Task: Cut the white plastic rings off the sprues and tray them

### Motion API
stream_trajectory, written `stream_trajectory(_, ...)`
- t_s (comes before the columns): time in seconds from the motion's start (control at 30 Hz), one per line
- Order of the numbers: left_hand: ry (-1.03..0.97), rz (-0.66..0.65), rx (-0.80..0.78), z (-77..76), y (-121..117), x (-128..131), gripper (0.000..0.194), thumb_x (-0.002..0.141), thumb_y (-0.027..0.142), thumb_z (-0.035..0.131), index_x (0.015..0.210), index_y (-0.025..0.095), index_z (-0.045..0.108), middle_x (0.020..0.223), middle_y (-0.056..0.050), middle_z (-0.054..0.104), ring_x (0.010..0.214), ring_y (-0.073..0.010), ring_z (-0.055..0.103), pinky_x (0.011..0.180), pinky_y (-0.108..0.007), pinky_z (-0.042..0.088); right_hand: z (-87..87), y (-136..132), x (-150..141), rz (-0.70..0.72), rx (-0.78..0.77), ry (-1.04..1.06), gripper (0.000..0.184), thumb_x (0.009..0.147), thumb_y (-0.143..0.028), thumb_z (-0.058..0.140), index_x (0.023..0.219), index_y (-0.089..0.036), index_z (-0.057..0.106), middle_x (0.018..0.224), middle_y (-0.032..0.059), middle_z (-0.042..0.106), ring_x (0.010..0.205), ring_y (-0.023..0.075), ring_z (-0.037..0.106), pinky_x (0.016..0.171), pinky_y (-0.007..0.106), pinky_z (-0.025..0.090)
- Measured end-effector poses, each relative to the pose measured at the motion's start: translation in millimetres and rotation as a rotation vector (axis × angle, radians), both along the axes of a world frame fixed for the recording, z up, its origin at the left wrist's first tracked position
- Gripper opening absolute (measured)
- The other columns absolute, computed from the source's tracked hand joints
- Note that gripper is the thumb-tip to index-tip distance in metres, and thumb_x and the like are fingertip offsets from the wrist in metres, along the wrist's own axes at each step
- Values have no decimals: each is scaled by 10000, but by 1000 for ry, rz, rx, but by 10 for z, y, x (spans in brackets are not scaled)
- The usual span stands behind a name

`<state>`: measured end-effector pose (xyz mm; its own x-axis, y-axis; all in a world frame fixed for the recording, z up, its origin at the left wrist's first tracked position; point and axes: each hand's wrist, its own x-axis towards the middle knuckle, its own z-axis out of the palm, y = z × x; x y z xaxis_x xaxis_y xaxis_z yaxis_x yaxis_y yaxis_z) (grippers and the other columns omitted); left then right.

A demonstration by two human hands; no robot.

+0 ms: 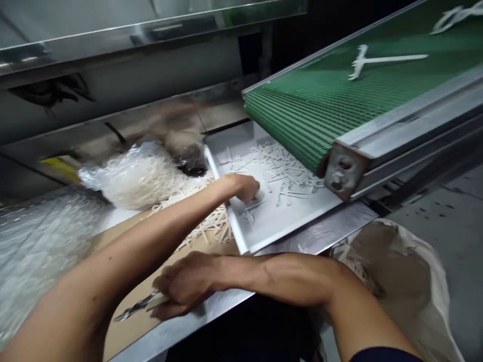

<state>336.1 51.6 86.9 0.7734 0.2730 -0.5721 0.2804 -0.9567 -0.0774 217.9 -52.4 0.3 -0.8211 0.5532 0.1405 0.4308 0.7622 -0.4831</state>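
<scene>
My left hand [247,187] reaches into a white tray [237,229], its fingers curled closed just above small plastic pieces. What it pinches, if anything, is hidden. Loose white plastic pieces [290,168] are scattered over the tray's floor, thickest beneath the belt's end. Below my left forearm, my right hand [188,284] is wrapped round a pair of metal pliers [136,305], whose shiny tip points to the lower left over the brown board [126,334]. Between the forearm and the tray spreads a heap of cream-coloured plastic pieces [206,223].
A green conveyor belt [328,105] slopes down to the tray, carrying a white T-shaped piece [392,59]. Filled clear plastic bags [134,173] lie behind the heap. Clear bagged material [45,251] fills the left side. An open sack [400,266] stands below the table's right edge.
</scene>
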Motion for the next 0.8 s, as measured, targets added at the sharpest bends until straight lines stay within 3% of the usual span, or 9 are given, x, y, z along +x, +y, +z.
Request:
stream_trajectory(0.23, 160, -14, -59, -142, 176, -79, 311, 600, 138, 676, 863, 208, 827, 795, -53, 771, 653, -183, 604, 624, -275, 456, -27, 146, -53, 110, -65, 34, 630, 1007, -779, 223, 872, -237, 515, 1018, 101, 767, 942, 259, 747, 745, 356, 595)
stream_trajectory(0.37, 161, 12, -52, -147, 125, -122, 288, 593, 91, 677, 825, 187, 818, 782, -49, 759, 622, -170, 577, 629, -282, 453, -66, 146, -107, 98, -56, 36, 609, 993, -787, 278, 825, -242, 492, 969, 100, 770, 920, 257, 747, 755, 353, 597)
stream_trajectory(0.43, 121, 19, -44, -57, 59, -127, 241, 617, 77, 675, 800, 172, 800, 773, -50, 749, 624, -163, 571, 626, -276, 437, -82, 152, -120, 90, -43, 33, 623, 982, -800, 289, 834, -236, 507, 991, 115, 775, 926, 267, 750, 755, 370, 603)
stream_trajectory(0.53, -12, 18, -35, 240, -25, -228, 184, 754, 123, 650, 876, 173, 778, 871, -53, 759, 727, -171, 616, 669, -273, 441, -77, 164, -102, 100, -22, 32, 665, 971, -819, 274, 868, -223, 548, 1045, 132, 778, 955, 282, 758, 757, 395, 614)
stream_trajectory(0.67, -393, 51, -49, 655, 35, -752, 160, 939, 248, 608, 996, 171, 736, 951, -46, 767, 805, -159, 668, 717, -256, 489, -25, 106, -34, 24, 66, -7, 722, 1005, -787, 215, 980, -192, 623, 1086, 126, 777, 957, 306, 768, 691, 420, 618)
stream_trajectory(0.73, -693, 84, -91, 698, 144, -1205, 222, 963, 351, 655, 1057, 163, 727, 955, -52, 777, 772, -149, 690, 672, -236, 527, -9, 51, -7, -18, 121, -24, 754, 1020, -769, 195, 1060, -168, 649, 1086, 133, 776, 952, 316, 768, 703, 441, 623)
stream_trajectory(0.8, -958, 103, -136, 595, 237, -1740, 341, 943, 414, 719, 1179, 168, 719, 1016, -65, 795, 788, -145, 733, 650, -218, 580, -20, 2, -1, -55, 168, -33, 770, 1027, -760, 200, 1105, -148, 661, 1087, 145, 773, 951, 320, 766, 754, 465, 627)
